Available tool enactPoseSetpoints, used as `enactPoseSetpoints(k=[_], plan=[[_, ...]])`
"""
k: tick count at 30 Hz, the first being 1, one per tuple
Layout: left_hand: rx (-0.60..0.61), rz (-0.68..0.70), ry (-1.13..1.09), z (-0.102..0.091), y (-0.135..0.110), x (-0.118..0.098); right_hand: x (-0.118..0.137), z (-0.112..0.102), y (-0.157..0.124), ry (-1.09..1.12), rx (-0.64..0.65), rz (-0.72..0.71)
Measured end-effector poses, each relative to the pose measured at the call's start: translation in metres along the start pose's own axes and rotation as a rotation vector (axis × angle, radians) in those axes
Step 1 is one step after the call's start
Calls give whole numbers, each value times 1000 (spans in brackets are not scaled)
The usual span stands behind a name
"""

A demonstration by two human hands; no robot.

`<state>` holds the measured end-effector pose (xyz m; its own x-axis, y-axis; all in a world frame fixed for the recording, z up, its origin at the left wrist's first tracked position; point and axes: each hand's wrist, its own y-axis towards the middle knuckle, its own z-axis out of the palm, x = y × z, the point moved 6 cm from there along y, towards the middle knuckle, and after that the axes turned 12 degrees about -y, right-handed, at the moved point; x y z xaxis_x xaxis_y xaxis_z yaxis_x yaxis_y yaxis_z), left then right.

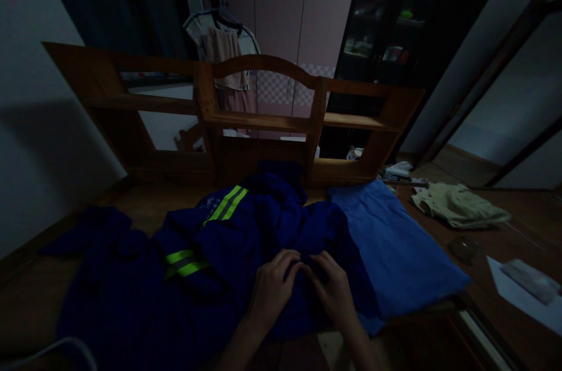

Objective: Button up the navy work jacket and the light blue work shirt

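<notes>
A dark blue work jacket (219, 242) with yellow-green and grey reflective stripes lies crumpled across the wooden surface. My left hand (277, 278) and my right hand (328, 282) meet on its right part, fingertips close together. Both pinch the blue cloth between thumb and fingers. Whether a button or other small part sits between the fingertips is too dark to make out. To the right of my hands lies a lighter blue cloth (390, 248), spread flat, its left edge partly under the jacket.
A wooden shelf unit (259, 119) stands along the back. On the right-hand brown surface are a folded khaki cloth (459, 205), a glass ashtray-like dish (466, 248) and a white sheet (522, 295) with a packet on it. A white cable (65, 343) curves at lower left.
</notes>
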<state>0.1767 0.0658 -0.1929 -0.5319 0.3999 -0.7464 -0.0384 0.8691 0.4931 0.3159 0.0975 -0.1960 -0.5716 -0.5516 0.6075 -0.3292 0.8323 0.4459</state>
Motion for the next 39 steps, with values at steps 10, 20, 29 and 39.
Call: enactPoseSetpoints(k=[10, 20, 29, 39], plan=[[-91, -127, -156, -10, 0, 4, 0, -6, -3, 29, -53, -2], [-201, -318, -303, -16, -3, 13, 3, -5, -5, -6, 59, 35], [-864, -493, -822, -106, -19, 32, -14, -97, -3, -114, -74, 146], [-644, -266, -477, -198, 9, 44, -97, -161, 14, 450, -493, 501]])
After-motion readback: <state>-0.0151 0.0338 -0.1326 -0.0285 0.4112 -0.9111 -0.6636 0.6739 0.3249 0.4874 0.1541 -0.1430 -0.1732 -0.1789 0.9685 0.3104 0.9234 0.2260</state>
